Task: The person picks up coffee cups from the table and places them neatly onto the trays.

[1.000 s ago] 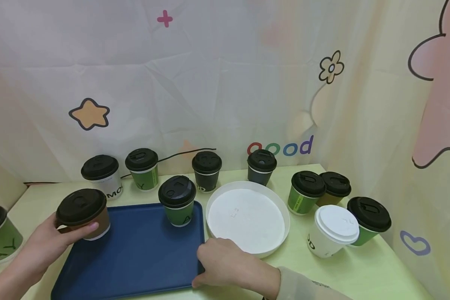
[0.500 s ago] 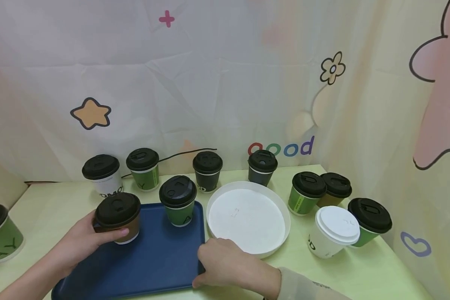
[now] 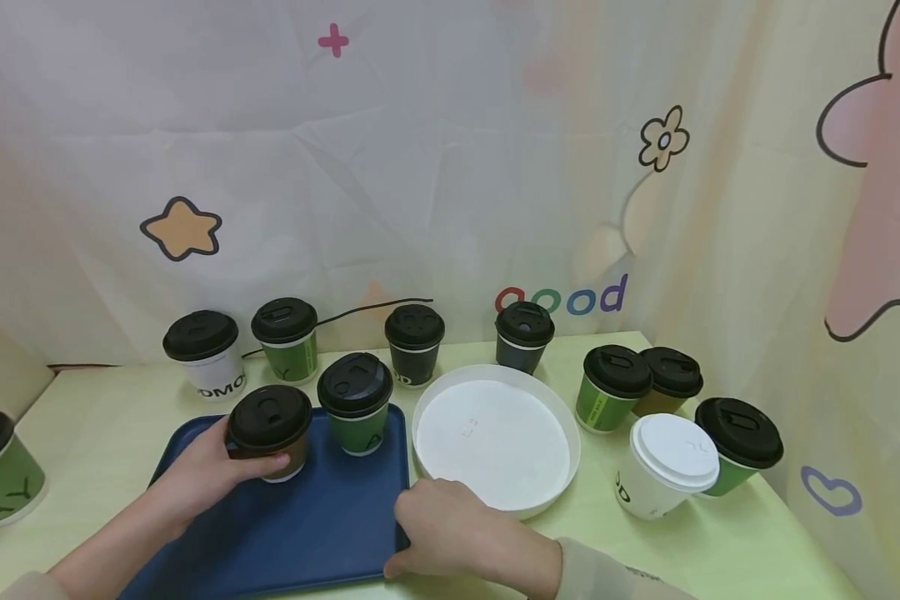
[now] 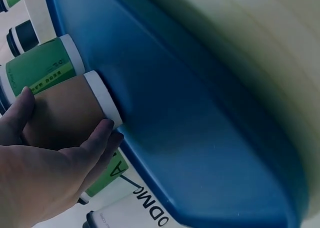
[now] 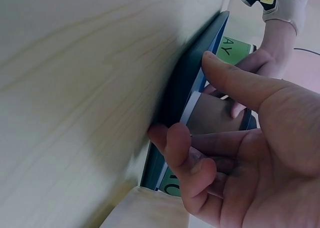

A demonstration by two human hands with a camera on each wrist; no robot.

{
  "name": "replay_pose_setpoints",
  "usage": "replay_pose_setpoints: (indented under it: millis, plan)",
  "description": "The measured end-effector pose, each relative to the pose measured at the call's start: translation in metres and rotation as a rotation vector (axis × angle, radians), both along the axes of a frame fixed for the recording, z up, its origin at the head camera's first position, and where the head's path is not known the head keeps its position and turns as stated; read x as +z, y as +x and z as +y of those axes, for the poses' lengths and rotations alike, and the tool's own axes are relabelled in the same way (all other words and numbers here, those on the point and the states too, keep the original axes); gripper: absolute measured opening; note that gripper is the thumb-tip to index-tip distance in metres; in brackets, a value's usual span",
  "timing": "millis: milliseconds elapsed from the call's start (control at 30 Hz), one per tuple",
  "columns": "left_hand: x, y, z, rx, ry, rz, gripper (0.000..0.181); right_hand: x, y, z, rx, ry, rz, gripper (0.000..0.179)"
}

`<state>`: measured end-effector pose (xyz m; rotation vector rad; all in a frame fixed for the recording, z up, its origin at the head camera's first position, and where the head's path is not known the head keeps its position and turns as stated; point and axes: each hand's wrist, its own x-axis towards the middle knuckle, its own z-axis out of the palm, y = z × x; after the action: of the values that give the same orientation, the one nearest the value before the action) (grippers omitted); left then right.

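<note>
My left hand (image 3: 210, 467) grips a brown paper coffee cup (image 4: 70, 110) with a black lid, upright over the blue tray (image 3: 285, 533). Whether its base touches the tray is hard to tell. Close beside it, a green coffee cup (image 3: 356, 421) with a black lid stands at the back right of the tray. At the tray's front right corner, my right hand (image 3: 465, 529) holds the rim, thumb on the front edge and curled fingers at the right side.
Right of the tray lies a round white dish (image 3: 495, 442). Several lidded cups stand along the back, among them a white cup (image 3: 213, 371); more are at the right near a white-lidded cup (image 3: 663, 475). A green cup (image 3: 3, 483) is far left.
The left hand has carried the brown cup rightward across the tray, from its left edge to beside the green cup. My right hand has stayed on the tray corner.
</note>
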<state>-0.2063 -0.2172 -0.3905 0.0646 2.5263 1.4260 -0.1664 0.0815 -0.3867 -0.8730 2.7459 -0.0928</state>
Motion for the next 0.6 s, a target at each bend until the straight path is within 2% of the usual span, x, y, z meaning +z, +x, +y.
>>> replay_pose_setpoints:
  millis: [233,600]
  plan:
    - [-0.002,-0.003,0.007,0.008,0.024,0.026,0.091,0.001,-0.001,0.0,-0.004,0.0,-0.022,0.042]
    - [-0.01,-0.012,0.013,0.015,0.039,0.071,0.091,0.0,-0.001,0.001,0.009,-0.007,0.003,0.043]
